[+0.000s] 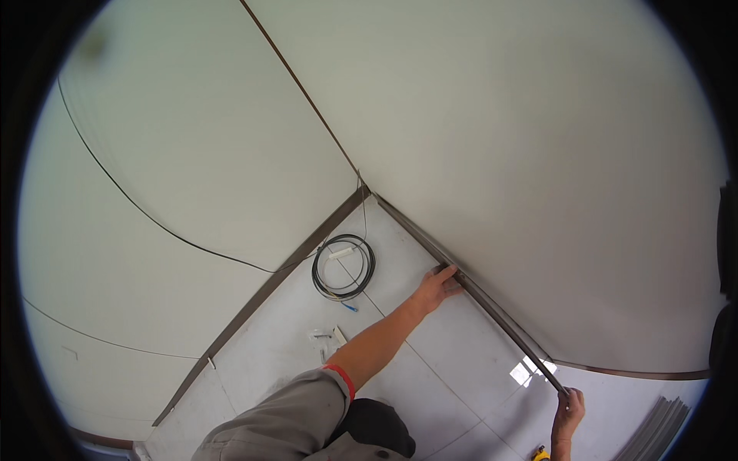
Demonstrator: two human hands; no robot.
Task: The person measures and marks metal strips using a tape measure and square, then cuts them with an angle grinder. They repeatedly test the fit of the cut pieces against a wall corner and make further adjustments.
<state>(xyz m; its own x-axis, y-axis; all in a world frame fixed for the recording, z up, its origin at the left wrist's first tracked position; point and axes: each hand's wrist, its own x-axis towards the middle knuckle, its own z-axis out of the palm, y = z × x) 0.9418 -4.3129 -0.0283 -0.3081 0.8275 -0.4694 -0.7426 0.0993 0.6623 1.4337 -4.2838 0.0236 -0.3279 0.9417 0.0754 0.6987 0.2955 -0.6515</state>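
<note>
A long dark brown skirting strip [500, 319] lies along the foot of the white right-hand wall [538, 154], running out from the room corner. My left hand [437, 289] reaches far forward and grips the strip partway along, fingers curled over its top edge. My right hand [570, 405] holds the strip's near end, low at the right. The left arm wears a grey sleeve with a red cuff [344, 379].
A coil of black cable [344, 267] lies on the pale tiled floor [430, 361] near the corner, with small white pieces [329, 338] closer to me. A stack of grey strips [663, 424] lies at the lower right. A yellow object [540, 455] peeks in at the bottom edge. A thin black cable [154, 219] runs across the left wall.
</note>
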